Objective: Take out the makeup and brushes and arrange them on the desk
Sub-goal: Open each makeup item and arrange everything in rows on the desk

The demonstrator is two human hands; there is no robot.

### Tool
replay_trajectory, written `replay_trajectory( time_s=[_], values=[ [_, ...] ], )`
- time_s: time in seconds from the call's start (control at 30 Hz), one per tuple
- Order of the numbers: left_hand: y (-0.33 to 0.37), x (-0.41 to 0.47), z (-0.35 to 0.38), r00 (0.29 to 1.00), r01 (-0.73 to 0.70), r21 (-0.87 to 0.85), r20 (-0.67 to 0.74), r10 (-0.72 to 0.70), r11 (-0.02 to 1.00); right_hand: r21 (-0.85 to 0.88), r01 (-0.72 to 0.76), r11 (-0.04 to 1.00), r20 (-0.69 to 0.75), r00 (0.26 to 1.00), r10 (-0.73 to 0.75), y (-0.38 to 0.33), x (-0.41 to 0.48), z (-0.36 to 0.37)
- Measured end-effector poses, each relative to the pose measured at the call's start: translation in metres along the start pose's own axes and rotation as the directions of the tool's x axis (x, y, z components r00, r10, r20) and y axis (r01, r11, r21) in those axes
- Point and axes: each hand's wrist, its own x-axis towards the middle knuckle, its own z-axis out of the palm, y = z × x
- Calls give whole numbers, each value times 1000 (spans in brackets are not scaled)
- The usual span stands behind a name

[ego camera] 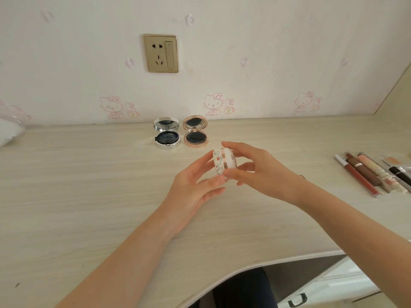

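Both hands meet over the desk [89,174]. My left hand [193,187] cradles a closed round compact [223,161], white with a floral print and a rose-gold band, fingertips on its left face and thumb under its rim. My right hand [264,172] pinches the same compact from the other side, index finger over the top, thumb below. The compact stands on edge, lifted clear of the desk. Just beyond my fingertips lie two open compacts side by side, touching or nearly so: a silver one [166,136] on the left and a rose-gold one [195,134] on the right, their mirrors tilted up. Well to the right of my right hand lies a row of lip tubes [364,172].
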Motion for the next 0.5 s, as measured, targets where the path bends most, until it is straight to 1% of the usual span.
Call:
replay_trajectory(
  time_s=[0.1, 0.17, 0.23, 0.33, 0.5],
  values=[
    [-1, 1, 2, 999, -50, 46, -16, 50, 998, -7, -11, 1000, -2, 1000, 11, 0, 1, 0],
    [-1, 1, 0, 998, -53, 23, -44, 54, 998, -18, -18, 1000, 6, 1000, 18, -1, 2, 0],
    [0, 1, -1, 998, -44, -24, -55, 42, 999, -47, -26, 999, 22, 999, 27, -1, 2, 0],
    [2, 0, 0, 1000, -16, -85, -24, 14, 996, -87, -33, 996, 41, 998, 36, -3, 1, -2],
    [4, -1, 1, 998, 41, -143, -34, -47, 989, -80, 9, 997, 32, 999, -6, -7, -4, -1]
  ],
)
